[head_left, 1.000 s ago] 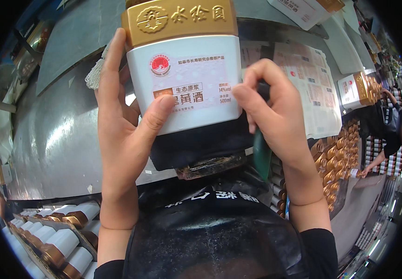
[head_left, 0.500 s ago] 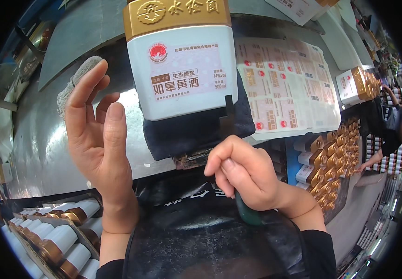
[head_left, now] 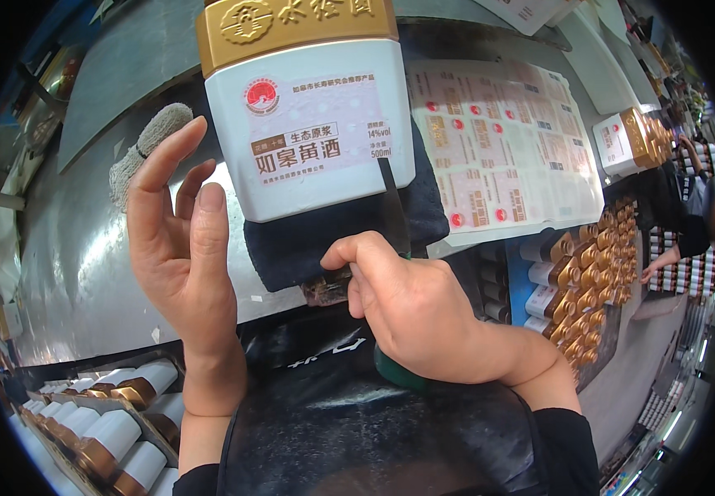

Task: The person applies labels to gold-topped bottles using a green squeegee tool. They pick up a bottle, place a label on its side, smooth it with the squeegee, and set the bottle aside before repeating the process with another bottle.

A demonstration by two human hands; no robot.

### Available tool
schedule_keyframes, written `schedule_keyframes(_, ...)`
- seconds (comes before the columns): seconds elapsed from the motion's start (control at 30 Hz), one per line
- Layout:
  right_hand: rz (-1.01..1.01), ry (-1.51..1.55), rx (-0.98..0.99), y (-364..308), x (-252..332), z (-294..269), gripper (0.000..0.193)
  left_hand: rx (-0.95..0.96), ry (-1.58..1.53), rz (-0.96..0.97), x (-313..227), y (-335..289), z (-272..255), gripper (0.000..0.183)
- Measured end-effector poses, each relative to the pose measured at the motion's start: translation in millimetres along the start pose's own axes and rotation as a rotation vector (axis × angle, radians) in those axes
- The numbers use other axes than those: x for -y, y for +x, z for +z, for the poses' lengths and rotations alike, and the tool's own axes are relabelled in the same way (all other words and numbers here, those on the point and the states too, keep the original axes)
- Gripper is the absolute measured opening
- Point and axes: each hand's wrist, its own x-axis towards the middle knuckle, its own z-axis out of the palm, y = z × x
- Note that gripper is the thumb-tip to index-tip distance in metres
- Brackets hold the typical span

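Note:
A white bottle [head_left: 316, 188] with a broad gold top lies on a folded dark cloth [head_left: 291, 256], a pale pink printed label [head_left: 324, 103] on its face. My right hand [head_left: 419, 314] is closed around a knife-like tool; its dark flat blade [head_left: 396, 217] points up to the bottle's lower right edge, and its green handle end [head_left: 399, 374] shows below my palm. Whether the blade touches the bottle, I cannot tell. Left of the bottle, my left hand [head_left: 184, 256] is held up, fingers apart and empty. Behind its fingertips sits a tied grey cloth roll [head_left: 165, 124].
A sheet of labels [head_left: 535, 198] lies right of the bottle on the metal table [head_left: 51, 273]. Gold-topped bottles crowd the right side [head_left: 576, 277] and a divided crate at lower left [head_left: 113, 430]. Another person's arm [head_left: 663, 264] shows at far right.
My right hand has moved left and turned, the blade now overlapping the bottle's lower right edge. In the picture, the bottle sits slightly further left. My left hand stays open.

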Motion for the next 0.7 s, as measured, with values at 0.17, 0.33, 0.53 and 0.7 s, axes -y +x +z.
schedule_keyframes(0.17, 0.016, 0.125, -0.035, 2, 3, 5, 0.026, 0.002, -0.033, -0.002, 1, 1, 1, 0.036)
schedule_keyframes(0.33, 0.014, 0.167, -0.046, 4, 3, 7, 0.023, 0.010, -0.073, -0.012, 3, -1, 1, 0.035)
schedule_keyframes(0.53, 0.076, 0.205, 0.013, 4, 9, 1, 0.018, -0.001, -0.072, -0.029, 3, -2, -1, 0.037)
schedule_keyframes(0.7, 0.143, 0.330, 0.051, 4, 12, -4, 0.020, 0.015, -0.062, -0.025, 5, -4, -5, 0.038)
